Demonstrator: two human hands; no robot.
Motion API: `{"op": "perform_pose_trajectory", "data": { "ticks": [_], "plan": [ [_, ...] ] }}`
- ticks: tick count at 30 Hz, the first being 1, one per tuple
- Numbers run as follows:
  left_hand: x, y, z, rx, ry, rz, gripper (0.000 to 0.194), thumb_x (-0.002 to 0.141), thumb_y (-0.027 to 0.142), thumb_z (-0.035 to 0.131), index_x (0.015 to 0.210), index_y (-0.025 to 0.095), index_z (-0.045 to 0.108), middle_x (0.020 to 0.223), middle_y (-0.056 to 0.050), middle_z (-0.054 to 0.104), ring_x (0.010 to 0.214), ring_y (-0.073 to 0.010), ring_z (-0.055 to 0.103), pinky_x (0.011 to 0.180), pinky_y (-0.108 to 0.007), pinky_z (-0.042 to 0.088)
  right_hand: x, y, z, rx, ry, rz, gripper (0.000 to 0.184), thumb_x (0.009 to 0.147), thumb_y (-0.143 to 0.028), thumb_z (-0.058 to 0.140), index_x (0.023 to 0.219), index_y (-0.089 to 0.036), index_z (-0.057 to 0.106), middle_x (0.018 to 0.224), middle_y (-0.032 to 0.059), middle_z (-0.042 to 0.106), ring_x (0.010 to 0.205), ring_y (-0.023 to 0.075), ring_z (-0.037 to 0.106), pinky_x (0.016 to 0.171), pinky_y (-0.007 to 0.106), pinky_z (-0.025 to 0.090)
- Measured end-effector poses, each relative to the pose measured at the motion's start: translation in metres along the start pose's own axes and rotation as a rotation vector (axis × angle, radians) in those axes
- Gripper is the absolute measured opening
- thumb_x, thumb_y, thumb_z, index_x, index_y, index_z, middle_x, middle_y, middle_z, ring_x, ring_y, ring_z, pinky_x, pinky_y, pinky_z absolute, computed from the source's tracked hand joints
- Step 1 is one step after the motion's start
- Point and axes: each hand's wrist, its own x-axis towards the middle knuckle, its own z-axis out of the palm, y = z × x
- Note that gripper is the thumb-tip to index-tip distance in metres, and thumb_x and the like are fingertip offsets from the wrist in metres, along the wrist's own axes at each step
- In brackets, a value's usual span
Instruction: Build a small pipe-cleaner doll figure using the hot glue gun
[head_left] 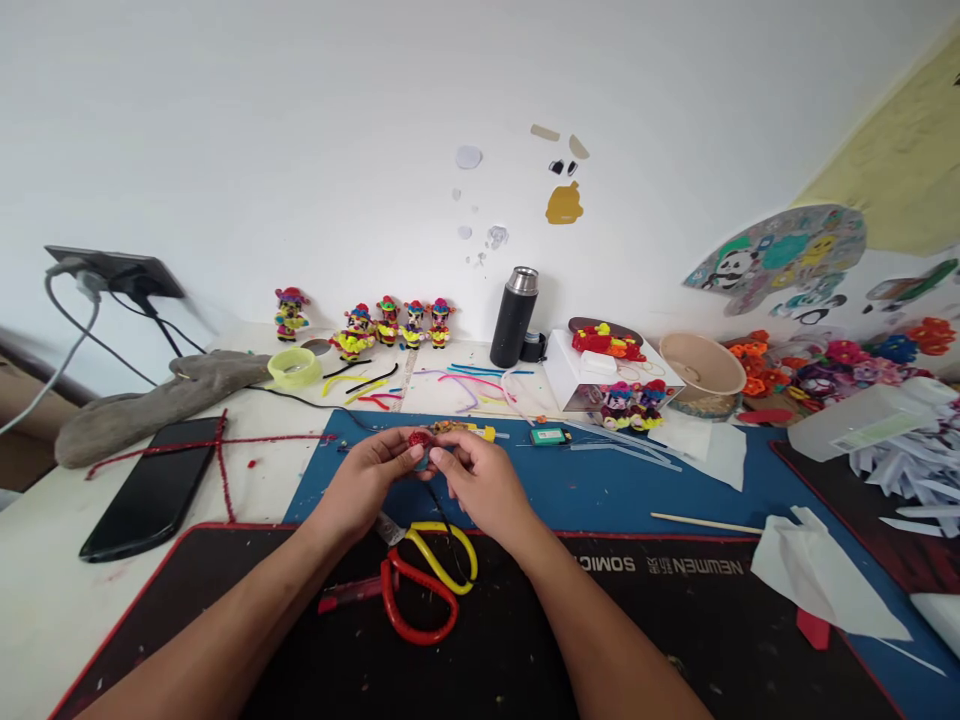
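Observation:
Over the blue mat, my left hand [382,462] and my right hand [474,468] meet, both with fingers closed in a pinch. Between their fingertips is a small red fuzzy pipe-cleaner piece [418,439], with a bit of light blue below it; the fingers hide most of it. Just under the hands lie scissors with one yellow and one red handle [421,612]. A red utility knife [351,594] rests beside them on the black mat. Beyond my right hand is a yellow tool [480,432], partly covered by the fingers.
Several pipe-cleaner figures [414,325] stand along the wall. A black thermos [514,318] is behind the mat. To the left lie a black phone [154,490] and red pipe cleaners [225,470]. At right are a white box [562,375], a beige bowl [703,365] and crumpled tissue [810,570].

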Motion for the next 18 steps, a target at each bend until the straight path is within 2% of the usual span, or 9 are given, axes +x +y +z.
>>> {"op": "perform_pose_trajectory", "data": {
  "ticks": [3, 7, 13, 18],
  "plan": [
    [-0.0010, -0.0008, 0.0022, 0.046, -0.011, 0.001, 0.057, 0.072, 0.055, 0.092, 0.112, 0.017, 0.080, 0.103, -0.011, 0.082, 0.086, -0.0258, 0.075, 0.081, -0.038, 0.063, 0.0005, -0.0012, -0.0017, 0.012, -0.002, 0.014, 0.031, 0.102, -0.040, 0.064, 0.123, -0.019, 0.073, 0.059, -0.0038, 0.058, 0.046, 0.0118, 0.050, 0.048, 0.024, 0.038],
    [-0.0036, -0.0029, 0.0026, 0.133, -0.042, 0.036, 0.083, 0.078, 0.057, 0.086, 0.146, 0.016, 0.064, 0.104, -0.011, 0.082, 0.088, -0.0280, 0.076, 0.087, -0.043, 0.062, 0.0008, -0.0033, -0.0034, 0.064, -0.004, 0.020, 0.032, 0.101, -0.041, 0.063, 0.120, -0.018, 0.074, 0.058, -0.0042, 0.057, 0.045, 0.0112, 0.048, 0.047, 0.023, 0.038],
    [-0.0051, -0.0033, 0.0018, 0.189, -0.111, 0.090, 0.080, 0.085, 0.053, 0.080, 0.153, 0.017, 0.059, 0.091, -0.006, 0.079, 0.078, -0.0239, 0.072, 0.079, -0.039, 0.060, 0.0005, -0.0047, -0.0027, 0.163, -0.062, 0.028, 0.036, 0.100, -0.042, 0.063, 0.124, -0.017, 0.071, 0.060, -0.0051, 0.058, 0.044, 0.0108, 0.048, 0.043, 0.023, 0.040],
    [-0.0057, -0.0019, 0.0026, 0.178, -0.155, 0.085, 0.078, 0.086, 0.050, 0.080, 0.153, 0.017, 0.058, 0.088, -0.004, 0.077, 0.072, -0.0206, 0.066, 0.071, -0.034, 0.058, 0.0013, -0.0067, -0.0054, 0.200, -0.080, 0.052, 0.030, 0.097, -0.039, 0.066, 0.118, -0.017, 0.071, 0.061, -0.0058, 0.059, 0.039, 0.0087, 0.045, 0.040, 0.021, 0.035]
  ]
}}
